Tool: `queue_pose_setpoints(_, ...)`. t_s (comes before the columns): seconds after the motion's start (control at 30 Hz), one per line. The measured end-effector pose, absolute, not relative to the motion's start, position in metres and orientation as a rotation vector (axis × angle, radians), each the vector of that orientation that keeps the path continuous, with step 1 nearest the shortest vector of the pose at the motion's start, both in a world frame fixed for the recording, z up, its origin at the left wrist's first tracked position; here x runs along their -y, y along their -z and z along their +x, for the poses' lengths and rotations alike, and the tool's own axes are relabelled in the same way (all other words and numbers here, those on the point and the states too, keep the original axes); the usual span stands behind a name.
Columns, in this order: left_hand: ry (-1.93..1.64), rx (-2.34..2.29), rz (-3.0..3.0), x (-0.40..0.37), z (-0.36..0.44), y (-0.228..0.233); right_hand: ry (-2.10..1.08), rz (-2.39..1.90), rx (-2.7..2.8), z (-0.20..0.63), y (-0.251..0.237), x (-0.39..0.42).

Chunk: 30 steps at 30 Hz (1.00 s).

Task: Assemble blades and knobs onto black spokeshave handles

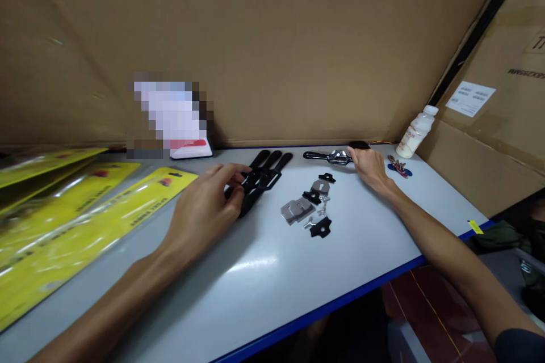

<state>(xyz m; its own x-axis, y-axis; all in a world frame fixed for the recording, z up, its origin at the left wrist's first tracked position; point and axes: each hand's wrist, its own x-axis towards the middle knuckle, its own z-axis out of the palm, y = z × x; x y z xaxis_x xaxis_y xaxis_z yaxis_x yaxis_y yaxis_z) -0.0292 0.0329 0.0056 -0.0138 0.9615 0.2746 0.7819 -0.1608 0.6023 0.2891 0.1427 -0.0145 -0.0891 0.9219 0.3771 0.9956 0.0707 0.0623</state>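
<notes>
My left hand point(204, 204) rests on a stack of black two-handled tool bodies point(261, 176) in the middle of the white table point(255, 278), fingers closing on their near ends. My right hand point(369, 167) reaches to the far side and grips the right handle of an assembled black tool point(330, 156) with a shiny metal middle. Between the hands lie grey metal plates point(295, 210), small black caps point(320, 228) and silvery screws point(323, 204).
Yellow packaging cards point(63, 210) lie in rows at the left. A white bottle point(415, 133) stands at the back right beside a cardboard box point(498, 125). Keys point(398, 167) lie near it. A cardboard wall closes the back. The blue table edge point(361, 289) runs along the front.
</notes>
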Motion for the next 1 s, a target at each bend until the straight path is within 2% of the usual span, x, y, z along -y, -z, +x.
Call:
queue_pose_setpoints(0.2,-0.812,-1.911,2.281,-0.037,-0.030,0.006,0.443,-1.970,2.121,0.290,0.017,-0.146)
queue_pose_setpoints(0.7,-0.645,-1.932,2.321,-0.036,-0.029,0.006,0.400,-2.032,2.143,0.289,0.018,-0.146)
queue_pose_setpoints(1.0,-0.669,-1.916,2.356,-0.036,-0.028,0.007,0.344,-2.085,2.136,0.287,0.017,-0.146)
